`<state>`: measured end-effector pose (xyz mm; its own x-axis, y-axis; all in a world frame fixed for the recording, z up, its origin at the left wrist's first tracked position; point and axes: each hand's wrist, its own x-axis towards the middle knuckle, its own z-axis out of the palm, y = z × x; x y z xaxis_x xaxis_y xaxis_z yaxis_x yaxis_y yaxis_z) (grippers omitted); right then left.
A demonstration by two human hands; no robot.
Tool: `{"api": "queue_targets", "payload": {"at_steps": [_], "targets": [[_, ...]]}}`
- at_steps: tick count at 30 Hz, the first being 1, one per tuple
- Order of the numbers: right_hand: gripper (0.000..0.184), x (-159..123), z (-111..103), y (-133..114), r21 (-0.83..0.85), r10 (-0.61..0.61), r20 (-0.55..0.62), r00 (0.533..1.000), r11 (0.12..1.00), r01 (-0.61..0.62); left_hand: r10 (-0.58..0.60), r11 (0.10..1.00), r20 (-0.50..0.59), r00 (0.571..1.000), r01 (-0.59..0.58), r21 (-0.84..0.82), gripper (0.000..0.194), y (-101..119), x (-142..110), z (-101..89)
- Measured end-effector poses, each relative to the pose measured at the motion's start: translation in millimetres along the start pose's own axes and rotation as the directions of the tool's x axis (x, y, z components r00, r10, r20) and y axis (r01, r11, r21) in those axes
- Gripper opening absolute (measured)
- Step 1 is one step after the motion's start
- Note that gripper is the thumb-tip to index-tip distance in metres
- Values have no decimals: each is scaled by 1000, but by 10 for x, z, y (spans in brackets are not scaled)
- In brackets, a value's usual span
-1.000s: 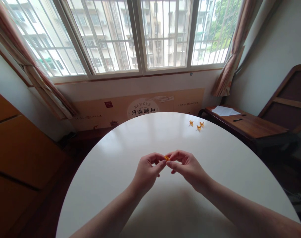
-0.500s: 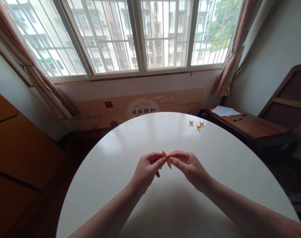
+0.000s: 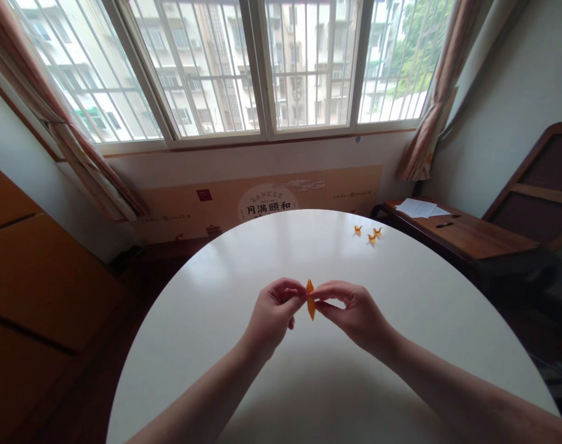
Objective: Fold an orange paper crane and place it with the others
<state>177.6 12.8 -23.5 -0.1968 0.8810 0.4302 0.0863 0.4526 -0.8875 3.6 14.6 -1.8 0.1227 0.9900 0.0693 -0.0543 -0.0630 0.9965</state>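
Note:
A small piece of folded orange paper [image 3: 312,309], narrow and pointed at both ends, stands nearly upright above the white table. My left hand [image 3: 274,313] pinches its left side between thumb and forefinger. From the other side my right hand [image 3: 360,311] holds it, forefinger at its middle and thumb against the lower half. The fingertips partly cover the paper's middle. Toward the far right of the table sit three little orange folded paper birds: one bird [image 3: 357,230] to the left, two others [image 3: 372,239] close together.
The round white table [image 3: 207,345] spreads beneath both arms. Beyond its right edge, a low wooden table [image 3: 488,237] bears white paper sheets [image 3: 422,208] and a dark pen [image 3: 445,225]. A printed cardboard panel [image 3: 225,197] stands below the barred window.
The folded paper has turned from a slant to nearly upright. My right thumb has shifted down along it, and the right fingers have spread slightly. The paper birds have stayed put.

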Motion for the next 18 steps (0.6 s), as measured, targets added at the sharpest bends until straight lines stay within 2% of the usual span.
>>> {"api": "queue_targets", "payload": {"at_steps": [4, 9, 18], "targets": [[11, -2, -13, 0, -38, -56, -19, 998, 998, 55, 11, 1000, 40, 999, -11, 17, 18, -8, 7, -9], [11, 3, -30, 15, -17, -25, -35, 999, 1000, 24, 19, 1000, 105, 994, -20, 9, 17, 4, 17, -30], [16, -6, -24, 5, 19, 23, -49, 999, 1000, -22, 155, 973, 125, 980, -174, 153, 21, -51, -2, -56]]}}
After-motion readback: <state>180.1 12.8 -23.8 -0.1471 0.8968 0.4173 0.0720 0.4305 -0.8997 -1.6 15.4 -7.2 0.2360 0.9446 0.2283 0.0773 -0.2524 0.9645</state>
